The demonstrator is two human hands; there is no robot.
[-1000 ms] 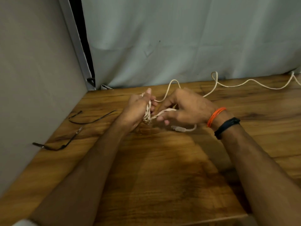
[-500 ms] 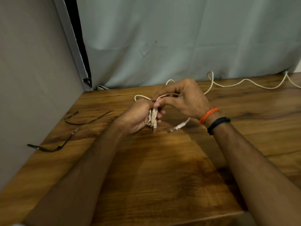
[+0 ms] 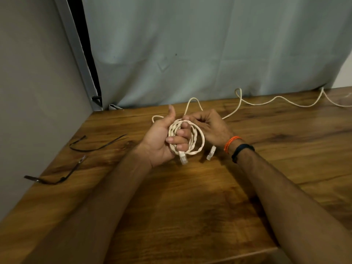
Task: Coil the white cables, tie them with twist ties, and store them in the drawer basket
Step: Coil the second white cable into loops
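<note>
Left hand [image 3: 162,138] grip closed around white cable coil [image 3: 187,138], fingers through the loops, thumb up, held just above the wooden surface [image 3: 190,206]. Right hand [image 3: 209,126] pinches the coil's top edge. Two connectors hang below. Loose cable [image 3: 276,99] trails right along the surface. Two dark twist ties [image 3: 95,147] lie left, well apart.

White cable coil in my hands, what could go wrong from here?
1. The coil is untied; if the left hand loosens to reach the twist ties far left, loops may spring apart.
2. The loose cable trailing across the table could snag or tangle while winding.
</note>
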